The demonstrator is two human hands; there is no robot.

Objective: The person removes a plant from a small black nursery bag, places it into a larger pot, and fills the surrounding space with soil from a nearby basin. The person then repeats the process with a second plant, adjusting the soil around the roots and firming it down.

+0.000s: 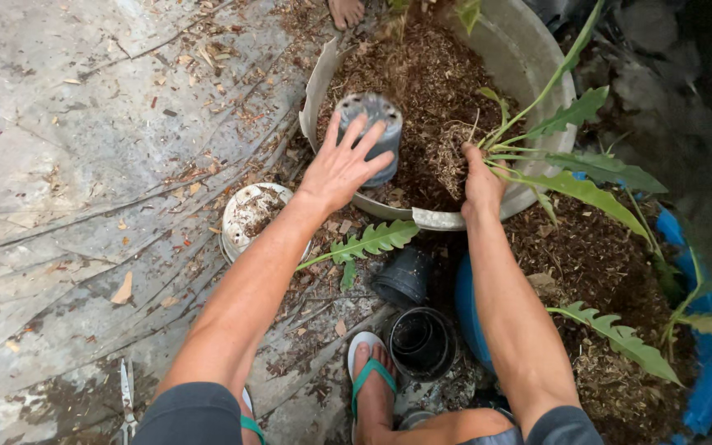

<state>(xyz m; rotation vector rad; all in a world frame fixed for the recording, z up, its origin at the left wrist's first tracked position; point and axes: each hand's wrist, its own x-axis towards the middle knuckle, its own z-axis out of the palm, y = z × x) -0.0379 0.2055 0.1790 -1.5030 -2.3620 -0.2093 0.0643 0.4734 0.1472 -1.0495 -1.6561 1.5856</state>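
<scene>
My left hand [341, 167] grips an upturned grey plastic pot [375, 132], its holed base facing up, over the brown mulch in a wide metal basin [529, 58]. My right hand [481, 180] clasps the root ball [455, 151] of a green plant with long lobed leaves [574, 169], held at the basin's near rim. The leaves spread to the right over a blue tub.
Two empty black pots [420, 339] lie on the ground by my sandalled foot [370, 379]. A white bowl [249, 216] with soil sits left of them. A blue tub [706, 379] full of mulch and more plants stands at right. Another person's toes [346, 11] show at top.
</scene>
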